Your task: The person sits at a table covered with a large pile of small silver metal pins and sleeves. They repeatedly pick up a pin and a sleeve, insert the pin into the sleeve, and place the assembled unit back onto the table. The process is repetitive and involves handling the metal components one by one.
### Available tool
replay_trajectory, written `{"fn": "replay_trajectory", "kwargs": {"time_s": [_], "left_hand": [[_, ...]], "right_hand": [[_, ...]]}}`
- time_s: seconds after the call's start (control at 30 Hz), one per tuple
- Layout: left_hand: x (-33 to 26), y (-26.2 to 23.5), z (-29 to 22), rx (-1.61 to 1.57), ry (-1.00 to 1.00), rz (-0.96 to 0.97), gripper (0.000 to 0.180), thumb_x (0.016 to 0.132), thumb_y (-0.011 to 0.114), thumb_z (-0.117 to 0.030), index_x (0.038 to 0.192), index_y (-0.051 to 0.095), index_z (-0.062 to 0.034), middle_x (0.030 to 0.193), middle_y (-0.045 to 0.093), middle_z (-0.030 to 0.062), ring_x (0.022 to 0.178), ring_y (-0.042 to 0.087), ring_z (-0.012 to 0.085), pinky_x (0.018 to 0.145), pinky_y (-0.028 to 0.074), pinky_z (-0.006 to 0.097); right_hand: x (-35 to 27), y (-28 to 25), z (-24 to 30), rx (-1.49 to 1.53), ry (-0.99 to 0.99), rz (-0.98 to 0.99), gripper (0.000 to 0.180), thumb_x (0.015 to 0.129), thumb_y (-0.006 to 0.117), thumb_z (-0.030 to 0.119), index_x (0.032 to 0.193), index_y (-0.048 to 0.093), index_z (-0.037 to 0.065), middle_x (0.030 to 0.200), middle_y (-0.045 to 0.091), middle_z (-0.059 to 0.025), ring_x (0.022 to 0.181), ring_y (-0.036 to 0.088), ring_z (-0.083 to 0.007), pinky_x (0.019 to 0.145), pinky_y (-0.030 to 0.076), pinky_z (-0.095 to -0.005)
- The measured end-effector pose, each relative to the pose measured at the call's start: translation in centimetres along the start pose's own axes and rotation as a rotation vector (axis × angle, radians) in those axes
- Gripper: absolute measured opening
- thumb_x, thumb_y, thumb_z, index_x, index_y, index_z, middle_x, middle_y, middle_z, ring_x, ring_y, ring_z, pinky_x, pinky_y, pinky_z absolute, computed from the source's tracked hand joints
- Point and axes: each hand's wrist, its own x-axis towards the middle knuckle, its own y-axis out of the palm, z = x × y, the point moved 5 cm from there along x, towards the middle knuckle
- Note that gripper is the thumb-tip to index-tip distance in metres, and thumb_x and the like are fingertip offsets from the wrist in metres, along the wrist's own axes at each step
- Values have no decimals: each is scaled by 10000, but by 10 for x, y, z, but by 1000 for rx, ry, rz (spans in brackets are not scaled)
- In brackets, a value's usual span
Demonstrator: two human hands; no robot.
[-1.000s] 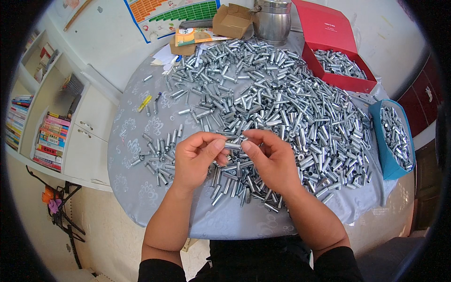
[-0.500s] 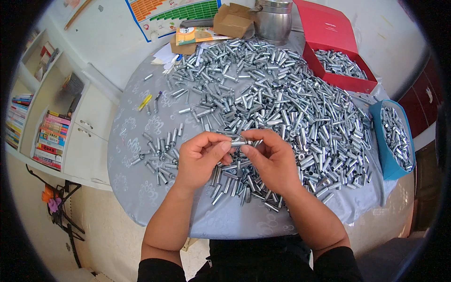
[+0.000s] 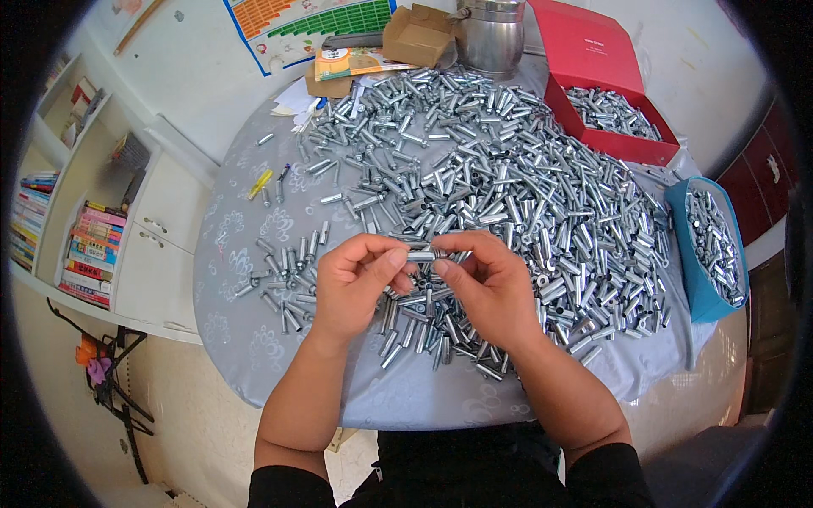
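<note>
A: What do you see from your remote seat, beginning with the largest?
B: I see the round counter [image 3: 296, 381], covered by a grey patterned cloth. Over it spreads a wide heap of silvery metal cylinders [image 3: 517, 203].
A: And the containers?
B: At the far right I have a red box with raised lid [image 3: 622, 151]. Nearer, at the right edge, is a teal upright box [image 3: 696, 271]. Both contain similar metal pieces.
A: How are the fingers?
B: My left hand [image 3: 360, 275] pinches one end between thumb and forefinger; my right hand [image 3: 493, 286] grips the other end likewise.
A: The end of what?
B: Of one small shiny metal cylinder [image 3: 420, 256], lying crosswise between both hands, before the heap's near part.
</note>
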Motion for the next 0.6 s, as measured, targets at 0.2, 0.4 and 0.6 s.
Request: {"fn": "replay_trajectory", "kwargs": {"time_s": [0.2, 0.4, 0.6], "left_hand": [[-1, -1, 1, -5, -8, -3, 128, 921, 607, -93, 965, 634, 24, 792, 680, 101, 629, 643, 135, 577, 540, 254], [0, -2, 0, -4, -12, -12, 130, 922, 605, -94, 961, 633, 27, 787, 678, 102, 626, 642, 135, 570, 541, 255], [0, -3, 0, 4, -7, -19, 130, 924, 599, -90, 970, 632, 27, 789, 679, 104, 624, 640, 133, 568, 537, 254]], "right_hand": [[2, 0, -3, -19, 23, 58, 177, 885, 674, 98, 1036, 659, 9, 861, 638, -7, 625, 489, -45, 555, 405, -206], [0, 2, -2, 73, 91, 40, 173, 900, 664, 111, 1040, 658, 9, 801, 637, -4, 668, 518, -31, 572, 421, -204], [1, 3, 2, 18, 59, 12, 185, 895, 672, 115, 1050, 659, 14, 812, 637, -2, 653, 515, -36, 573, 426, -204]]}}
